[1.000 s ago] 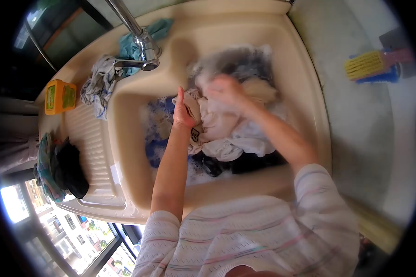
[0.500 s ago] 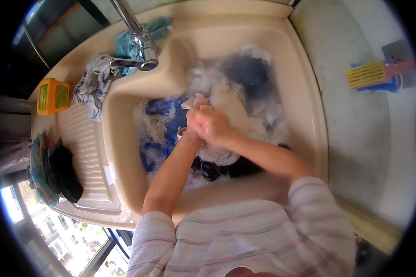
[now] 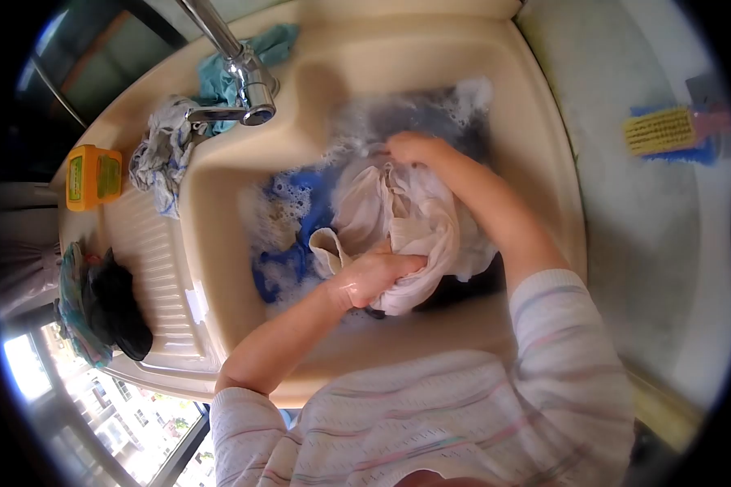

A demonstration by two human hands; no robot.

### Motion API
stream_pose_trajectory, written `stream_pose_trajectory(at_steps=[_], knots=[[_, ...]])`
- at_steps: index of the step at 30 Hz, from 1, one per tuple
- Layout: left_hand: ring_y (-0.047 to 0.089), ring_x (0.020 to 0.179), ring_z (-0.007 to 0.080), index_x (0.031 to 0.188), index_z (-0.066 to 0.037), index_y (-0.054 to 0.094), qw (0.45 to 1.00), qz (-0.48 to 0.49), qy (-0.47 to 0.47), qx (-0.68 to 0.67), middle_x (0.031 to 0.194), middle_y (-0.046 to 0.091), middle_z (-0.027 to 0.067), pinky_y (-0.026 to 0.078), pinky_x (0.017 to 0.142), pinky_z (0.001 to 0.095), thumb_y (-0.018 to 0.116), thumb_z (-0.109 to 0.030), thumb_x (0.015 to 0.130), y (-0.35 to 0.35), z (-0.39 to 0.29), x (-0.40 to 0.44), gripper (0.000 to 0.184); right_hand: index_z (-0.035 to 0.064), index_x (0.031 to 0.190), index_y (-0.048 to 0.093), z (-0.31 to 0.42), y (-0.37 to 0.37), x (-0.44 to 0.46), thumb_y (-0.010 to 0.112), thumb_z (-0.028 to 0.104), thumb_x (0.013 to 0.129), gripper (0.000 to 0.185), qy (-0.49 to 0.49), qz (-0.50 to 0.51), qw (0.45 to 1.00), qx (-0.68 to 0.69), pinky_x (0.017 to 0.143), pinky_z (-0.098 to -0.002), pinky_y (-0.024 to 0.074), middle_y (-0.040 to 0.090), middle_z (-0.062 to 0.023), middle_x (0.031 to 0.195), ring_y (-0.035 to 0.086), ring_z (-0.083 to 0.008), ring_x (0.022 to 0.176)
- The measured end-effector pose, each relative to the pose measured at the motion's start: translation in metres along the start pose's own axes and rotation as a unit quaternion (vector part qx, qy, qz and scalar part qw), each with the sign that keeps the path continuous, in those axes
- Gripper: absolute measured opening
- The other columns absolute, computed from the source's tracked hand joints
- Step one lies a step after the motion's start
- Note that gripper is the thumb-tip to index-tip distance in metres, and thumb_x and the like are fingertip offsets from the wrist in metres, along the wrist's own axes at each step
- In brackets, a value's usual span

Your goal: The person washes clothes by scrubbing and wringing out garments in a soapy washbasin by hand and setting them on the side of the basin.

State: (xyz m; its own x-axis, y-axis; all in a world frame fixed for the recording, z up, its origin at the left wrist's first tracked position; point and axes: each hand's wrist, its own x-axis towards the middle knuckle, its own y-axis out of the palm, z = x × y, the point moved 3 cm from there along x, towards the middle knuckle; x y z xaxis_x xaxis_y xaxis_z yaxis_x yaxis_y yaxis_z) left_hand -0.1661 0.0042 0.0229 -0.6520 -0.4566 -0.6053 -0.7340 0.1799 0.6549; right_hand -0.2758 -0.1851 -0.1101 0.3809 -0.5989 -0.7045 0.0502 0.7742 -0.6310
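Observation:
A wet, cream-white garment point(image 3: 418, 219) is spread between my hands over the soapy water in the sink basin point(image 3: 211, 268). My left hand point(image 3: 374, 276) grips its near edge, with the thumb lying over the cloth. At the far side, my right hand point(image 3: 414, 148) is closed on the garment near the water's surface; its fingertips are partly hidden. Blue cloth point(image 3: 304, 207) lies in the suds to the left of the garment. Something dark point(image 3: 471, 288) shows under the garment's near right side.
A chrome faucet point(image 3: 252, 81) stands at the back left beside teal cloth point(image 3: 276, 45). On the ribbed drainboard point(image 3: 158, 280) are a grey-white cloth point(image 3: 169, 146), a yellow-orange container point(image 3: 93, 178) and dark clothes point(image 3: 118, 304). A yellow-and-blue brush point(image 3: 662, 132) is at the right.
My hands were together over the bunched cloth and have moved apart. The right went to the far side, the left nearer to me, and the garment is now opened out between them.

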Motion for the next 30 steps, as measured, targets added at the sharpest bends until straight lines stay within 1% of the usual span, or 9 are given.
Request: stream_pose_trajectory(at_steps=[2, 4, 6, 8, 14, 15, 19, 22, 30], knots=[[0.056, 0.096, 0.0163, 0.116, 0.002, 0.049, 0.998, -0.014, 0.033, 0.042, 0.108, 0.057, 0.0091, 0.045, 0.082, 0.0285, 0.057, -0.006, 0.079, -0.026, 0.002, 0.012, 0.039, 0.0108, 0.098, 0.063, -0.041, 0.041, 0.029, 0.048, 0.025, 0.081, 0.027, -0.07, -0.075, 0.993, -0.053, 0.07, -0.0357, 0.0491, 0.062, -0.0131, 0.094, 0.061, -0.0244, 0.085], [0.058, 0.091, 0.018, 0.113, 0.003, 0.052, 0.996, -0.026, 0.071, 0.041, 0.104, 0.059, 0.0108, 0.047, 0.077, 0.0294, 0.057, -0.009, 0.08, -0.02, -0.027, 0.007, 0.036, 0.0111, 0.098, 0.063, -0.049, 0.058, 0.016, 0.049, 0.024, 0.08, 0.027, -0.053, -0.054, 0.996, -0.039, 0.072, -0.036, 0.0486, 0.062, -0.0132, 0.096, 0.06, -0.025, 0.086], [0.059, 0.088, 0.0192, 0.11, 0.005, 0.053, 0.981, -0.125, 0.114, 0.095, 0.101, 0.059, 0.0133, 0.05, 0.072, 0.0311, 0.056, -0.013, 0.081, -0.041, -0.054, 0.024, 0.035, 0.0114, 0.099, 0.063, -0.05, 0.072, -0.004, 0.049, 0.024, 0.08, 0.026, -0.029, -0.033, 0.999, -0.025, 0.073, -0.0363, 0.0481, 0.062, -0.0133, 0.097, 0.06, -0.0256, 0.087], [0.06, 0.084, 0.0207, 0.105, 0.006, 0.054, 0.974, -0.128, 0.187, 0.021, 0.096, 0.06, 0.0146, 0.051, 0.07, 0.0336, 0.057, -0.016, 0.081, -0.066, -0.071, 0.057, 0.033, 0.0116, 0.099, 0.063, -0.05, 0.083, -0.023, 0.05, 0.023, 0.079, 0.026, -0.012, -0.018, 0.999, -0.027, 0.075, -0.0365, 0.0476, 0.061, -0.0134, 0.098, 0.06, -0.0262, 0.088], [0.061, 0.077, 0.0215, 0.098, 0.006, 0.057, 0.979, -0.175, 0.094, 0.038, 0.09, 0.061, 0.0121, 0.051, 0.065, 0.0317, 0.057, -0.017, 0.08, -0.126, -0.028, 0.115, 0.029, 0.0125, 0.099, 0.062, -0.04, 0.072, -0.068, 0.052, 0.021, 0.077, 0.025, 0.031, 0.027, 0.997, -0.058, 0.079, -0.0374, 0.046, 0.06, -0.0137, 0.101, 0.059, -0.0281, 0.091], [0.061, 0.08, 0.0215, 0.1, 0.006, 0.057, 0.982, -0.166, 0.078, 0.038, 0.092, 0.061, 0.0122, 0.051, 0.068, 0.0322, 0.057, -0.018, 0.08, -0.125, -0.025, 0.113, 0.03, 0.0126, 0.099, 0.062, -0.033, 0.05, -0.073, 0.053, 0.021, 0.077, 0.025, 0.036, 0.01, 0.997, -0.07, 0.08, -0.0375, 0.0458, 0.06, -0.0138, 0.102, 0.059, -0.0284, 0.091], [0.06, 0.086, 0.0214, 0.104, 0.005, 0.056, 0.986, -0.153, 0.037, 0.051, 0.098, 0.061, 0.0128, 0.049, 0.075, 0.0331, 0.055, -0.02, 0.082, -0.127, -0.017, 0.109, 0.033, 0.0134, 0.099, 0.063, -0.025, -0.029, -0.069, 0.052, 0.021, 0.077, 0.025, -0.105, -0.309, 0.93, -0.172, 0.084, -0.0396, 0.0444, 0.06, -0.0147, 0.103, 0.057, -0.0312, 0.096], [0.06, 0.088, 0.0214, 0.107, 0.004, 0.055, 0.987, -0.146, 0.04, 0.054, 0.1, 0.06, 0.0127, 0.048, 0.078, 0.0322, 0.054, -0.021, 0.082, -0.139, -0.01, 0.115, 0.035, 0.0112, 0.099, 0.062, -0.057, -0.019, -0.037, 0.05, 0.02, 0.079, 0.025, 0.024, -0.214, 0.97, -0.11, 0.083, -0.0391, 0.0451, 0.06, -0.0161, 0.101, 0.057, -0.0313, 0.097], [0.058, 0.094, 0.0213, 0.111, 0.003, 0.053, 0.988, -0.133, 0.062, -0.038, 0.105, 0.059, 0.0114, 0.046, 0.082, 0.0328, 0.051, -0.024, 0.084, -0.147, 0.002, 0.099, 0.038, 0.0095, 0.101, 0.061, -0.111, 0.056, -0.023, 0.051, 0.018, 0.078, 0.026, 0.06, -0.097, 0.993, -0.031, 0.081, -0.0381, 0.0452, 0.06, -0.0167, 0.101, 0.057, -0.0316, 0.095]])
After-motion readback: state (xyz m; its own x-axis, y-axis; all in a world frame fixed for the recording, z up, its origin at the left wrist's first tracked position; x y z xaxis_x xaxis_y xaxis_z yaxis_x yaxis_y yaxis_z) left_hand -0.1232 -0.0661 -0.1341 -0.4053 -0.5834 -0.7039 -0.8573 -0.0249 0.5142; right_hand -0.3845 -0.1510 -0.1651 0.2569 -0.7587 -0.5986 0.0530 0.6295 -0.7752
